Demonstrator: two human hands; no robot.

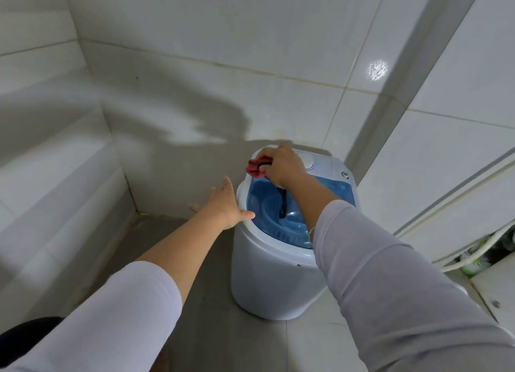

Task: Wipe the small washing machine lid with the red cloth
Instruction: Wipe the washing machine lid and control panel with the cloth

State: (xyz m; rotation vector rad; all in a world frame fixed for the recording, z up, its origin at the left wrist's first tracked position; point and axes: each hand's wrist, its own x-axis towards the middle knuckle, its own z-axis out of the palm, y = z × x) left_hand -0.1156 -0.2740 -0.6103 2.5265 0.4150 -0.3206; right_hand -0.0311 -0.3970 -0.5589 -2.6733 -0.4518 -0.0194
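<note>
Tiled corner, pale wall tiles (223,37), grey floor (211,302). A small white washing machine (267,282) stands on the floor near the corner, blue see-through lid (281,218) on top, white control panel (320,162) along its far edge.

Left to right:
- Left hand (225,201) at the left edge of the machine's top. Grip open, fingers straight and spread, holding nothing; thumb lies on the white rim. Looks like steadying.
- Red cloth (256,169) bunched at the far-left corner of the top, where lid meets rim. Whether it sits on the blue lid or the white rim is hard to tell.
- Right hand (281,165) over the cloth. Grip closed around it, fingers curled, knuckles up, pressing down.
- Dark cord (283,201) visible under the lid.

Progress, as a judgement: wiping is under way, at the far-left edge. The near and right parts of the lid appear not yet covered; no wipe marks are visible, so done versus left is uncertain.
</note>
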